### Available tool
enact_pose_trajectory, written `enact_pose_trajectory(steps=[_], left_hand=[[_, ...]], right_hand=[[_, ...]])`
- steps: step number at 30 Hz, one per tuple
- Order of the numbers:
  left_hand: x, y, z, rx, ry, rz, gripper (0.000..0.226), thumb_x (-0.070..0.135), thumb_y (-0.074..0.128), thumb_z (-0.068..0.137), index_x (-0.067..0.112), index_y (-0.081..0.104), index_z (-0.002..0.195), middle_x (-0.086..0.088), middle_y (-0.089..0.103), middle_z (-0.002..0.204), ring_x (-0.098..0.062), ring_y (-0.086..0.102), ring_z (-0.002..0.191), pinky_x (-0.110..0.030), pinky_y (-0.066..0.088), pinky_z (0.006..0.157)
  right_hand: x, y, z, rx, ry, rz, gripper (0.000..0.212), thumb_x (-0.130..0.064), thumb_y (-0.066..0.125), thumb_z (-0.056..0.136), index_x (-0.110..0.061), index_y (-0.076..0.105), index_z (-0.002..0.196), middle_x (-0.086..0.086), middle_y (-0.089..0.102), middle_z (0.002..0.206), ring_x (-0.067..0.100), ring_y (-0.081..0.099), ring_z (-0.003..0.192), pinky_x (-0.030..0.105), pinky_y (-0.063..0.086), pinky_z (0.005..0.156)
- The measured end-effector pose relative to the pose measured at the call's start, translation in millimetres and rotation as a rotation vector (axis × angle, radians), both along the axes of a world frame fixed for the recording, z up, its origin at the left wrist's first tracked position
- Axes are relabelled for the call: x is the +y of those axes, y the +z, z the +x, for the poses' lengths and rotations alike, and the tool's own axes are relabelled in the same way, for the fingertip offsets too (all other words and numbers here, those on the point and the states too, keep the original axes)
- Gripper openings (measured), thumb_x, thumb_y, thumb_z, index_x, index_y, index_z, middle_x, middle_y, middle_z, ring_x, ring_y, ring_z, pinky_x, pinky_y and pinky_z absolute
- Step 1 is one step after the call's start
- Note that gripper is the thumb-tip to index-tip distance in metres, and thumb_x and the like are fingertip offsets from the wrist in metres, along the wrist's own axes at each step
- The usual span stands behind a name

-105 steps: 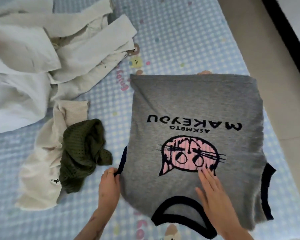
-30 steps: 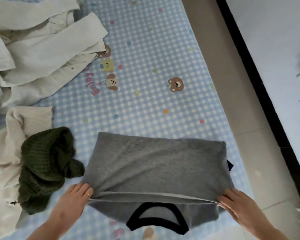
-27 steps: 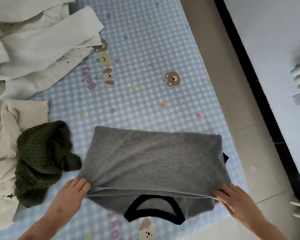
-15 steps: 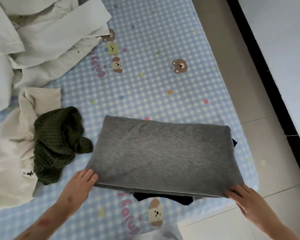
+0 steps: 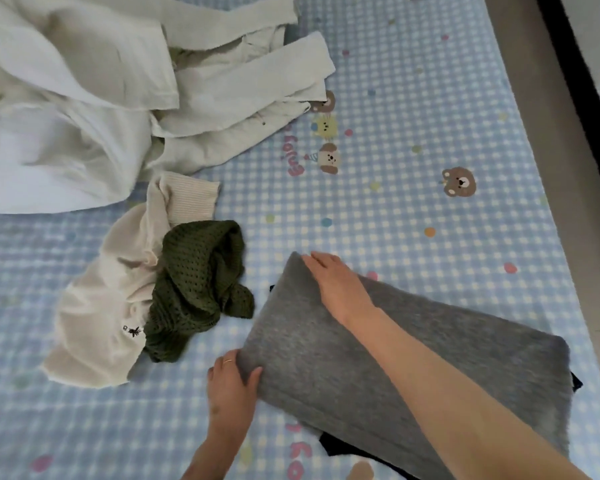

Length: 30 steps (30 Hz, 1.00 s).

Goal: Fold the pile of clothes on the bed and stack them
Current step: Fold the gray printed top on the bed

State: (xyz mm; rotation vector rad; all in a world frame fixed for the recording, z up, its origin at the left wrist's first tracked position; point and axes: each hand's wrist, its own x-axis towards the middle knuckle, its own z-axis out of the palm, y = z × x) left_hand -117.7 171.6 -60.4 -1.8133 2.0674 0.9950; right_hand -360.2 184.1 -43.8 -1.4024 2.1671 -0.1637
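Two hands work a folded grey shirt (image 5: 378, 362) on the checked bed sheet (image 5: 413, 150). Left of it lie white clothes (image 5: 84, 98), a cream sweater (image 5: 108, 306) and a green knit (image 5: 198, 285). Left hand (image 5: 231, 389) pinches its near-left corner; right hand (image 5: 336, 282) lies flat, fingers straight, on its far-left corner.

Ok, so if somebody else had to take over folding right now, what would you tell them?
Left hand pinches the near left corner of the grey top, thumb on top.
Right hand lies on the top's far left corner, arm reaching across it; I cannot tell if the fingers curl round the edge.
The grey top is folded into a rectangle on the checked bed sheet, dark trim peeking out at the near edge.
Left to fold: the dark green knit, the cream garment under it, and the white pile at the far left.
No stack has been started.
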Motion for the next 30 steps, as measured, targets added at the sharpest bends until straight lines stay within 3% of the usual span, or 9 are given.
enact_pose_trajectory(steps=[2,4,7,9,12,16,20,24,30], left_hand=[[-4.3,-1.9,-4.3,-0.007,0.039,0.077,0.034,0.031,0.063,0.087,0.01,0.055,0.113,-0.007,0.057,0.11,-0.026,0.053,0.103,-0.036,0.045,0.086],[-7.3,-2.1,-2.4,0.039,0.071,0.137,0.021,0.029,0.06,0.089,0.014,0.054,0.102,-0.003,0.057,0.102,-0.021,0.055,0.095,-0.031,0.044,0.075],[-8.9,0.7,4.5,0.195,0.171,0.14,0.018,0.023,0.062,0.087,0.022,0.046,0.078,0.006,0.056,0.077,-0.006,0.054,0.068,-0.018,0.037,0.052],[-9.3,3.2,8.6,0.264,0.216,0.145,0.023,0.02,0.063,0.086,0.021,0.044,0.073,0.005,0.053,0.067,-0.003,0.05,0.059,-0.016,0.035,0.047],[-4.7,14.6,9.2,0.347,0.253,0.18,0.022,0.018,0.065,0.084,0.016,0.046,0.073,-0.002,0.052,0.065,-0.003,0.047,0.053,-0.017,0.036,0.048],[12.2,40.1,6.3,0.454,0.274,0.212,0.02,0.017,0.067,0.083,0.017,0.05,0.073,-0.013,0.055,0.068,-0.005,0.043,0.05,-0.015,0.034,0.048],[44.5,67.3,-11.3,0.554,0.172,0.25,0.025,0.011,0.068,0.082,0.029,0.054,0.072,0.005,0.051,0.056,-0.003,0.041,0.05,-0.013,0.032,0.049],[101.3,76.5,-49.1,0.587,0.022,0.215,0.031,0.009,0.071,0.079,0.037,0.058,0.077,0.006,0.063,0.087,0.003,0.056,0.086,-0.008,0.039,0.081],[189.2,70.1,-105.0,0.59,-0.243,0.078,0.01,0.023,0.065,0.081,0.023,0.055,0.078,0.021,0.046,0.077,-0.006,0.05,0.081,-0.016,0.039,0.071]], right_hand=[[-29.8,-11.0,-1.7,0.006,0.153,0.057,0.065,0.005,0.035,0.094,-0.021,0.017,0.15,0.008,0.014,0.158,0.025,0.013,0.144,0.038,0.014,0.116],[-48.2,-20.1,-2.1,0.033,0.253,0.091,0.064,0.004,0.036,0.093,-0.02,0.018,0.15,0.011,0.019,0.155,0.029,0.021,0.141,0.037,0.023,0.113],[-62.2,-28.4,-1.6,0.078,0.297,0.052,0.048,0.004,0.041,0.09,-0.014,0.041,0.134,0.013,0.046,0.128,0.029,0.042,0.113,0.031,0.034,0.083],[-65.2,-28.4,-3.0,0.093,0.308,0.05,0.034,0.001,0.043,0.091,-0.012,0.051,0.121,0.01,0.051,0.114,0.026,0.045,0.104,0.03,0.035,0.075],[-60.8,-19.9,-14.3,0.039,0.254,0.042,0.025,-0.006,0.048,0.093,-0.013,0.06,0.114,0.008,0.052,0.108,0.025,0.047,0.102,0.035,0.043,0.082],[-47.2,8.1,-40.4,-0.01,0.28,-0.018,0.019,-0.01,0.053,0.089,-0.02,0.063,0.1,0.0,0.054,0.1,0.018,0.044,0.092,0.03,0.038,0.078],[-12.0,41.0,-76.3,-0.098,0.263,-0.03,0.021,-0.009,0.057,0.082,-0.027,0.061,0.091,-0.009,0.056,0.09,0.011,0.046,0.083,0.024,0.033,0.071],[48.9,61.1,-117.2,-0.165,0.216,0.019,0.025,-0.005,0.058,0.081,-0.027,0.063,0.092,-0.013,0.056,0.088,0.007,0.049,0.082,0.016,0.033,0.069],[143.5,68.9,-167.5,-0.192,0.164,0.067,0.024,-0.002,0.06,0.083,-0.024,0.065,0.093,-0.009,0.062,0.094,0.01,0.052,0.089,0.024,0.042,0.08]])
